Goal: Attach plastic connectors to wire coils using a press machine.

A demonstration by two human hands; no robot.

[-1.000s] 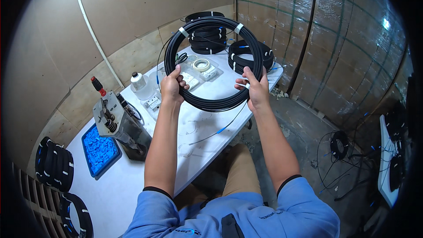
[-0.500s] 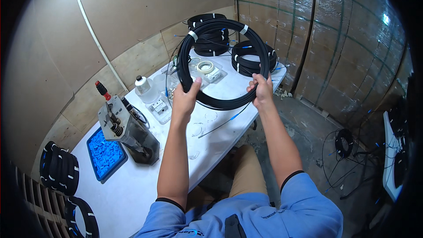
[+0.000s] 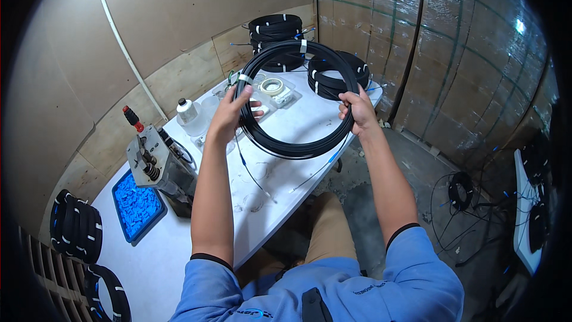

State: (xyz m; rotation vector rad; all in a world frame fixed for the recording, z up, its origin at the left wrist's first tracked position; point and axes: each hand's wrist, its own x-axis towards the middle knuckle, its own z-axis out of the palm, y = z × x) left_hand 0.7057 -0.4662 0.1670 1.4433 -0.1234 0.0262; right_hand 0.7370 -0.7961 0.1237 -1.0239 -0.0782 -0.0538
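Observation:
A black cable coil (image 3: 292, 150), bound with white tape bands, is held up over the table between both my hands. My left hand (image 3: 225, 118) holds its left side, the thumb in front and the fingers spread loosely behind, showing through the ring. On the right side, my right hand (image 3: 358, 111) has its fingers curled round the coil. Two loose cable ends with blue sleeves hang below it: one left cable end (image 3: 253, 174) and one right cable end (image 3: 316, 174). Behind the ring, a roll of tape (image 3: 271, 87) lies on a clear plastic box.
On the white table (image 3: 179, 268) stand a bench machine (image 3: 158, 164), a blue tray of small blue parts (image 3: 138, 206) and a white bottle (image 3: 186, 110). Stacked coils (image 3: 275, 27) and more coils (image 3: 333, 83) occupy the far end. Wrapped cartons (image 3: 459, 53) line the right; a loose coil (image 3: 460, 191) is there too.
The coil has turned counter-clockwise, its tape bands shifting left and down, and sits slightly lower. My left hand has moved up and left along it, its fingers loosened. Another cable end now hangs at left.

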